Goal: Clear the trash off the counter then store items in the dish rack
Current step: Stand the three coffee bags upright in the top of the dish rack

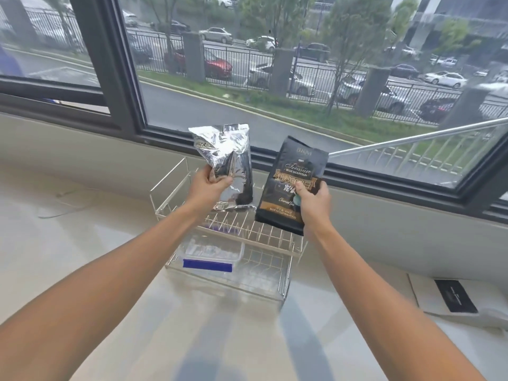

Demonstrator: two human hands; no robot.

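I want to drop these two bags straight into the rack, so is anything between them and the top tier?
Nothing visible. The silver foil bag and black coffee bag hang above the white wire dish rack's bare top tier; the clear lidded container sits on the lower tier.

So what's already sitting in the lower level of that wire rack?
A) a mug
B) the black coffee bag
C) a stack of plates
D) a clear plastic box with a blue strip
D: a clear plastic container with a blue strip along its edge lies in the lower tier of the dish rack, while the black coffee bag is held above the rack in the right hand.
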